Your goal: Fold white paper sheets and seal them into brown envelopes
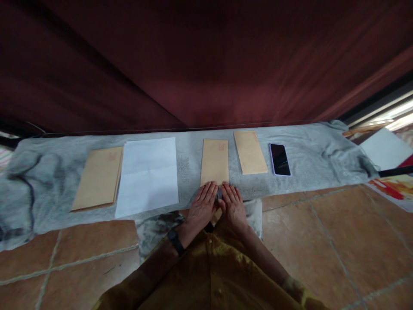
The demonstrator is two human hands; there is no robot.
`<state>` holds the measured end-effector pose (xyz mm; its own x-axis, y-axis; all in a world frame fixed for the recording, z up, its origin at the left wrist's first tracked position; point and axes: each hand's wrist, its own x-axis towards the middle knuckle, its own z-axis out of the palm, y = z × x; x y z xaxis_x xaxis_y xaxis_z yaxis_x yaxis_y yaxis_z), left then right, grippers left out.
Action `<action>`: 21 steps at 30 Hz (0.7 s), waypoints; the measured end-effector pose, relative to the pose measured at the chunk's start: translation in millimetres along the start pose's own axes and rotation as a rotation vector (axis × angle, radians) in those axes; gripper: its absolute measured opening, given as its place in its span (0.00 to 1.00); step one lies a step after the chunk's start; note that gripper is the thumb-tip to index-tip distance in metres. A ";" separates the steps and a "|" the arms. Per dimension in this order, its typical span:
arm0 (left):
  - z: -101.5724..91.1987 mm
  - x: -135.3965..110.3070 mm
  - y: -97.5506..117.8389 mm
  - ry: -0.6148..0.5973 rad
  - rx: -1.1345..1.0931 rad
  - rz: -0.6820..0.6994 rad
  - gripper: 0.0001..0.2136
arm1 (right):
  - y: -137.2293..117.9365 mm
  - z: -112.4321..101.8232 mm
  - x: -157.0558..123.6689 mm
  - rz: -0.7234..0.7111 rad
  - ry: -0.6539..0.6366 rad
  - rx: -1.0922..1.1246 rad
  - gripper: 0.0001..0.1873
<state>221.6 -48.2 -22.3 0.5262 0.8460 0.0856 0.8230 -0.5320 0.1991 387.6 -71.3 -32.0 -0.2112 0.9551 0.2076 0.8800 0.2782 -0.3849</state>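
Head view: a brown envelope (214, 160) is set on gray cloth (190, 172), between white paper (146, 176) and another envelope (251, 153). Its near end is touched by the left hand (201, 207) and right hand (234, 209), fingers laid out flat and straight, nothing squeezed.

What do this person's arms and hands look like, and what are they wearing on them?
The left hand and right hand wear no gloves. A dark band with a squarish face, probably a watch, circles the left wrist. The mustard-coloured, buttoned shirt has sleeves leaving both forearms bare.
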 end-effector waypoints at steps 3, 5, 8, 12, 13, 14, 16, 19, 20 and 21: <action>3.1 -0.8 -0.2 0.009 0.012 -0.022 0.30 | -11.3 1.6 6.6 -0.028 -0.034 0.020 0.29; 4.7 -1.6 -0.7 0.020 0.018 -0.045 0.32 | -16.9 2.1 10.8 -0.037 -0.044 0.026 0.29; 4.2 -3.2 -3.2 0.032 0.017 -0.052 0.33 | -18.7 1.1 14.2 -0.050 -0.053 0.021 0.29; -1.1 -5.7 -8.3 0.025 0.019 -0.032 0.32 | -13.9 0.1 13.0 -0.061 -0.063 -0.004 0.28; -2.7 -6.4 -9.4 0.021 0.023 -0.034 0.32 | -12.7 0.4 12.2 -0.058 -0.059 -0.010 0.28; -4.2 -7.0 -10.2 0.017 0.028 -0.038 0.32 | -11.7 1.1 11.4 -0.054 -0.055 -0.014 0.28; -6.8 -8.3 -11.8 0.010 0.036 -0.049 0.31 | -10.3 2.8 9.9 -0.047 -0.049 -0.021 0.28; -9.6 -10.5 -14.4 0.005 0.043 -0.059 0.30 | -8.8 4.8 8.2 -0.041 -0.042 -0.024 0.28; -10.3 -11.3 -15.4 0.005 0.045 -0.061 0.30 | -8.2 4.9 7.7 -0.039 -0.041 -0.025 0.28; -11.0 -12.0 -16.4 0.008 0.048 -0.064 0.30 | -7.6 4.7 7.2 -0.038 -0.039 -0.026 0.28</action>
<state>199.4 -49.3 -15.9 0.4710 0.8783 0.0823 0.8641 -0.4781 0.1573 377.3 -66.0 -31.9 -0.2605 0.9473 0.1866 0.8816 0.3121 -0.3540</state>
